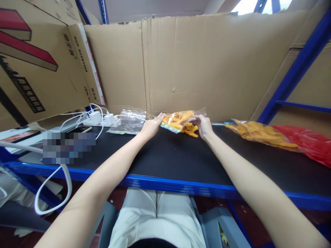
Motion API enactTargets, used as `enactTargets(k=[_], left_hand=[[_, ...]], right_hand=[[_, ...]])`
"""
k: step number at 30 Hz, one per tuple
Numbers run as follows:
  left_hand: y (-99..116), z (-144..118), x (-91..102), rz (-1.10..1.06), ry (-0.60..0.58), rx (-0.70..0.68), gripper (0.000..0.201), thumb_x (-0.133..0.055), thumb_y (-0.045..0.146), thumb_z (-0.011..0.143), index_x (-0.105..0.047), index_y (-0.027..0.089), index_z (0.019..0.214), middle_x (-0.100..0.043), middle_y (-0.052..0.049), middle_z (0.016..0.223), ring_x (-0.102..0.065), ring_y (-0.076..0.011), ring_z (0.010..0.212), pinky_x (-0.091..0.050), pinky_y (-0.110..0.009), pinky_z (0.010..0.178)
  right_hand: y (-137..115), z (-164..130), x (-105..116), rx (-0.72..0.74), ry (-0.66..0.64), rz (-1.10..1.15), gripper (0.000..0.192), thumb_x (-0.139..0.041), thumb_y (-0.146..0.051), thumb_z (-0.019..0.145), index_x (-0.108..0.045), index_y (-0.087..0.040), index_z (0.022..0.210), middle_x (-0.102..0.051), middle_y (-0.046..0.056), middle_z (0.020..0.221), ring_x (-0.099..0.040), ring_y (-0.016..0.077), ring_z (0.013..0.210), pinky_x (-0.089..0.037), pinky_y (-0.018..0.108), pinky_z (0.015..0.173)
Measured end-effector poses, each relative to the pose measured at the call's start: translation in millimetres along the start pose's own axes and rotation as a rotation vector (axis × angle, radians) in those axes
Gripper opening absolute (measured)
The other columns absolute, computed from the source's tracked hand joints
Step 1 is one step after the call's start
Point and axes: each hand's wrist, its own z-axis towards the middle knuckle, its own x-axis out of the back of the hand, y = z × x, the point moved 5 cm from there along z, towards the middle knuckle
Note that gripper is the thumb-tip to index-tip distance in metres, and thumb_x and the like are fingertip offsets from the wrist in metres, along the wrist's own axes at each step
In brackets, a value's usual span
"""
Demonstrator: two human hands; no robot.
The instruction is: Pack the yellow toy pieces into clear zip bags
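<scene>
A clear plastic bag [173, 117] with a colourful printed strip lies near the back of the black tabletop, with orange plastic pieces inside. My left hand [152, 125] is closed on its left end. At the other end, my right hand [203, 125] has its fingers bent against the film and the pieces; its fingertips are partly hidden. More orange pieces [190, 129] show just below the bag, between my hands. Their exact kind cannot be made out. Left of my left hand, a flat clear bag [129, 121] rests on the table.
To the right lie another bag of orange pieces [261, 133] and a red plastic bag [306, 141]. At left are a power strip [115, 121] with white chargers, cables and a phone [79, 129]. A cardboard wall [212, 69] stands behind; a blue metal edge [178, 184] runs along the front.
</scene>
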Motion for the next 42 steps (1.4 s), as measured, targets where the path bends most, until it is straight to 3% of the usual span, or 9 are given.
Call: enactTargets(k=[5, 11, 15, 18, 22, 26, 29, 34, 42], left_hand=[[-2, 1, 1.3, 0.040, -0.008, 0.079, 0.058, -0.034, 0.008, 0.080, -0.033, 0.025, 0.135, -0.036, -0.002, 0.139, -0.050, -0.0210, 0.113, -0.044, -0.035, 0.091], [-3, -1, 2.3, 0.076, -0.036, 0.176, 0.040, -0.034, 0.015, 0.084, -0.052, 0.025, 0.118, -0.063, -0.007, 0.107, -0.059, -0.0230, 0.098, -0.045, -0.034, 0.081], [-3, 0, 6.5, 0.029, 0.014, 0.183, 0.033, -0.034, 0.020, 0.086, -0.057, 0.024, 0.109, -0.065, -0.007, 0.100, -0.060, -0.0228, 0.094, -0.044, -0.033, 0.078], [-5, 1, 8.4, -0.055, 0.070, 0.156, 0.030, -0.035, 0.029, 0.088, -0.060, 0.024, 0.103, -0.066, -0.005, 0.099, -0.060, -0.0214, 0.093, -0.045, -0.031, 0.078], [-17, 2, 4.5, -0.262, 0.151, 0.124, 0.027, -0.047, 0.035, 0.083, -0.062, 0.022, 0.101, -0.064, -0.003, 0.103, -0.060, -0.0186, 0.091, -0.045, -0.028, 0.080], [-32, 3, -11.9, -0.563, 0.048, 0.253, 0.031, -0.047, 0.040, 0.082, -0.064, 0.016, 0.088, -0.067, -0.004, 0.085, -0.058, -0.0100, 0.049, -0.048, -0.024, 0.056], [-30, 6, -16.3, -0.772, 0.050, 0.325, 0.031, -0.045, 0.041, 0.083, -0.060, 0.014, 0.085, -0.066, -0.004, 0.075, -0.052, -0.0072, 0.038, -0.042, -0.020, 0.042], [-12, 12, -14.8, -1.114, 0.142, 0.287, 0.022, -0.042, 0.038, 0.086, -0.047, 0.017, 0.094, -0.065, -0.007, 0.092, -0.062, -0.0110, 0.053, -0.038, -0.015, 0.038], [-4, 11, -4.1, -1.124, 0.273, 0.237, 0.014, -0.047, 0.030, 0.085, -0.046, 0.021, 0.096, -0.059, -0.004, 0.103, -0.064, -0.0160, 0.081, -0.043, -0.014, 0.046]], right_hand=[[18, 5, -5, 0.010, -0.096, -0.362, 0.032, -0.053, -0.026, 0.069, -0.063, -0.020, 0.099, -0.061, 0.007, 0.112, -0.056, 0.0196, 0.104, -0.043, 0.039, 0.088], [11, -16, -29, 0.431, -0.386, -0.902, 0.079, -0.066, -0.034, 0.064, -0.033, -0.024, 0.136, -0.030, 0.009, 0.141, -0.025, 0.0281, 0.130, -0.026, 0.050, 0.102], [-10, -30, -42, 0.638, -0.441, -0.999, 0.042, -0.051, -0.035, 0.080, -0.051, -0.030, 0.123, -0.047, 0.003, 0.131, -0.042, 0.0241, 0.119, -0.031, 0.046, 0.096], [-24, -28, -37, 0.680, -0.283, -1.039, 0.026, -0.043, -0.029, 0.085, -0.066, -0.029, 0.097, -0.063, 0.002, 0.108, -0.052, 0.0229, 0.102, -0.035, 0.044, 0.087], [-28, -23, -26, 0.666, -0.134, -1.084, 0.024, -0.046, -0.029, 0.083, -0.069, -0.025, 0.085, -0.065, 0.005, 0.094, -0.052, 0.0228, 0.088, -0.038, 0.040, 0.077], [-28, -21, -23, 0.617, -0.103, -1.010, 0.024, -0.047, -0.029, 0.082, -0.069, -0.022, 0.083, -0.064, 0.007, 0.088, -0.055, 0.0201, 0.082, -0.042, 0.035, 0.074], [-28, -17, -20, 0.495, -0.042, -0.727, 0.026, -0.052, -0.039, 0.079, -0.068, -0.019, 0.077, -0.064, 0.006, 0.082, -0.059, 0.0173, 0.072, -0.047, 0.032, 0.069], [-19, -7, -18, 0.271, 0.029, -0.142, 0.036, -0.065, -0.050, 0.064, -0.065, -0.016, 0.076, -0.066, 0.004, 0.073, -0.064, 0.0185, 0.070, -0.051, 0.035, 0.071], [-37, -12, -21, 0.422, 0.089, -0.093, 0.031, -0.065, -0.045, 0.067, -0.067, -0.019, 0.082, -0.067, 0.006, 0.094, -0.060, 0.0200, 0.096, -0.043, 0.038, 0.093]])
